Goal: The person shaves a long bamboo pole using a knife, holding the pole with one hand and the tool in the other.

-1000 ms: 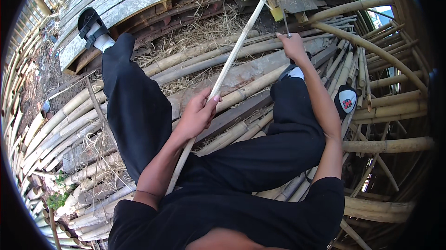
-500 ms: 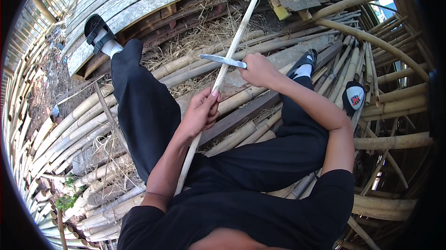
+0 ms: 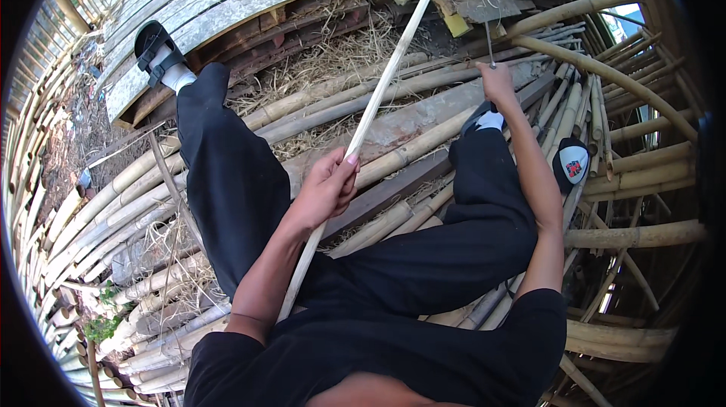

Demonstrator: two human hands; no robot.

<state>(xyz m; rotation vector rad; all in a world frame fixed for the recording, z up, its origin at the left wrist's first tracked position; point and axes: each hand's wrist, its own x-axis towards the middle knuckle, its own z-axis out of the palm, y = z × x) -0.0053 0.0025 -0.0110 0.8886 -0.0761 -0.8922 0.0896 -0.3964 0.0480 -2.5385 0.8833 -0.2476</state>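
My left hand (image 3: 330,186) is closed round a long, pale bamboo strip (image 3: 382,93). The strip runs from my lap up past the top edge of the view, slanting to the right. Out at the far right, above my right foot, my right hand (image 3: 499,83) grips a knife (image 3: 490,44). Its handle is hidden inside the fist, and the narrow blade points away from me, apart from the strip.
A wooden slatted platform (image 3: 249,3) lies at the far left, my left sandal on it. Bamboo poles (image 3: 325,112) cover the ground beneath my legs. A black and white cap (image 3: 571,160) rests at the right, beside a bamboo frame (image 3: 635,232). Dry shavings (image 3: 333,52) are scattered beyond.
My right hand has swung away from the strip, farther out and to the right, taking the knife with it. The left hand keeps its hold, and the strip tilts slightly more to the right.
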